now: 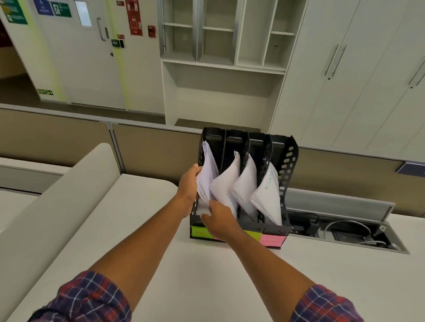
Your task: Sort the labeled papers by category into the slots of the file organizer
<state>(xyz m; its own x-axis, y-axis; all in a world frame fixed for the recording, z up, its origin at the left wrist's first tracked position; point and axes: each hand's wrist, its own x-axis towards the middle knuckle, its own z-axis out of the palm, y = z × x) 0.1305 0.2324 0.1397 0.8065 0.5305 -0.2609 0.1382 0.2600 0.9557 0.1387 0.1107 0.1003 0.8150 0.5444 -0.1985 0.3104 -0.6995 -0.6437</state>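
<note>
A black file organizer (288, 161) with several slots stands on the white desk, with green and pink sticky labels (271, 240) along its front. White papers lean in each slot. My left hand (189, 181) grips the left edge of the paper stack in the leftmost slot (209, 171). At the bottom front of that same stack, my right hand (219, 219) rests with its fingers on the lower edge of the papers. The second slot's papers (226, 183), the third slot's papers (246, 183) and the rightmost papers (268, 191) stand untouched.
An open cable tray (348, 232) with wires and a power adapter lies sunk in the desk right of the organizer. A tan partition (147, 149) runs behind the desk. A raised white divider (60, 199) slopes along the left. White cabinets stand beyond.
</note>
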